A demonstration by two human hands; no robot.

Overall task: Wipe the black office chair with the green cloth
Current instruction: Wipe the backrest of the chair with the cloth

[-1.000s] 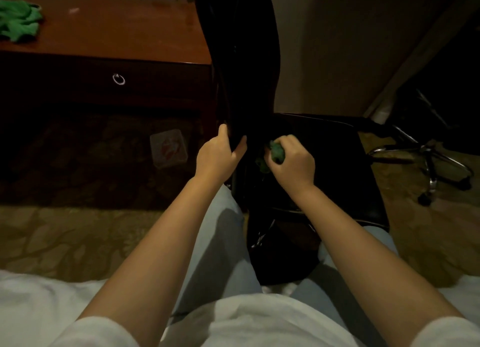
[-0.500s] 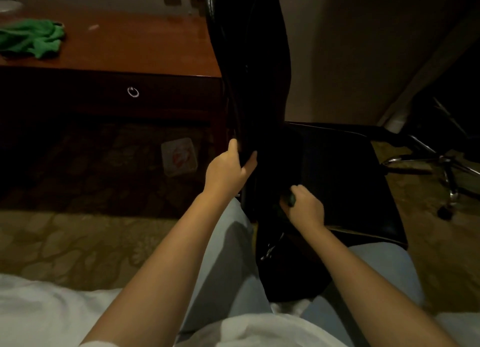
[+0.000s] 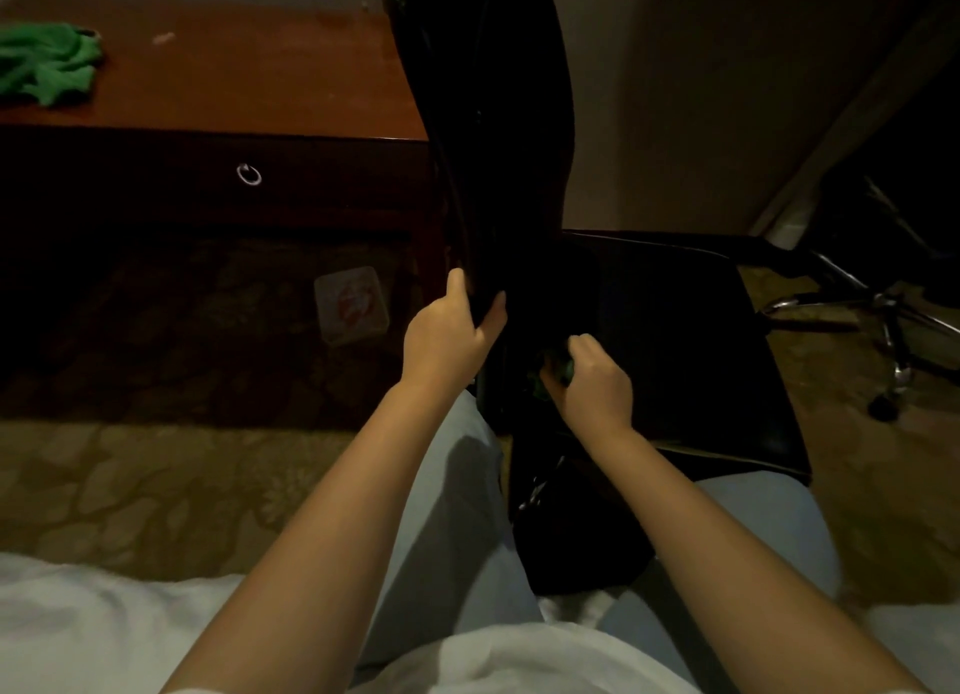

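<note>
The green cloth (image 3: 554, 377) is bunched up in the right hand (image 3: 592, 381), fingers curled tight round it, pressed into the black office chair (image 3: 675, 340) right at the crease where the backrest (image 3: 498, 122) meets the seat (image 3: 649, 298). The left hand (image 3: 449, 337) steadies the chair, thumb and fingers clamped either side of the backrest's lower edge.

So it looks mid-job to me: the crease is getting wiped. The leather's too dark to tell what's already clean, and I'd guess the seat and upper back need a pass. Left of the chair is a desk (image 3: 249, 85) with a second green cloth (image 3: 47, 64) on it. To the chair's right there's a chrome chair base (image 3: 883, 319).
</note>
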